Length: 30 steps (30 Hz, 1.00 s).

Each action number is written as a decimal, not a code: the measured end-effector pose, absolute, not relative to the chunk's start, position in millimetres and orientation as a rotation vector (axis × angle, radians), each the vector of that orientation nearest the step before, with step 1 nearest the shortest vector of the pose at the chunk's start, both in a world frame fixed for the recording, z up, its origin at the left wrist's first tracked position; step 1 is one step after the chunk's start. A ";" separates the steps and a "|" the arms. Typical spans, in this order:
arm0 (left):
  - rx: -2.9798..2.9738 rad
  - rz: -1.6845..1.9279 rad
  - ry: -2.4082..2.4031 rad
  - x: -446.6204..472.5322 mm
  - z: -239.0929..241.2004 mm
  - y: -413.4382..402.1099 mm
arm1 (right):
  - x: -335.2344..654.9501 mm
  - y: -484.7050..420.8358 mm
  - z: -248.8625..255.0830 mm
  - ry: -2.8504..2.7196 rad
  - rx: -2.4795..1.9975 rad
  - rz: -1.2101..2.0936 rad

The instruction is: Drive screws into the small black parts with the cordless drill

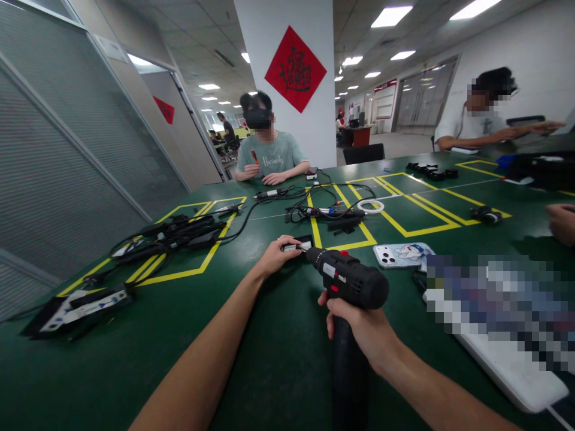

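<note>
My right hand [363,329] is wrapped round the grip of a black cordless drill [348,276] with red buttons. Its nose points away from me and to the left, and the bit reaches a small black-and-white piece [299,246] on the green table. My left hand [279,256] closes its fingers on the near left side of that piece, close to the bit. Whether the bit touches a screw there is too small to tell.
Black cables and adapters [179,230] lie at the left. More cables and a white ring [371,206] lie beyond my hands. A phone [399,255] and a white slab [507,365] are at the right. A person [272,152] sits opposite, another [476,129] at the far right.
</note>
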<state>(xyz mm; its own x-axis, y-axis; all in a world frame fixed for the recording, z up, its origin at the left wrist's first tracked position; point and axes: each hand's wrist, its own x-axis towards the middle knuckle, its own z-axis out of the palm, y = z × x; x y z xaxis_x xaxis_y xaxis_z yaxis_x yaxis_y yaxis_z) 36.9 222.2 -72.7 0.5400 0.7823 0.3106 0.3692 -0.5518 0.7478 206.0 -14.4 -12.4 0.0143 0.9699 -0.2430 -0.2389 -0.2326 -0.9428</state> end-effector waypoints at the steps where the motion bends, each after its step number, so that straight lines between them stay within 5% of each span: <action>1: 2.155 0.857 0.924 36.8 -72.7 222.2 | 205.9 -14.2 -12.8 -0.874 -1.212 1.450; 30: 2.150 0.869 0.905 35.8 -75.3 224.1 | 204.8 -14.5 -14.1 -0.863 -1.229 1.442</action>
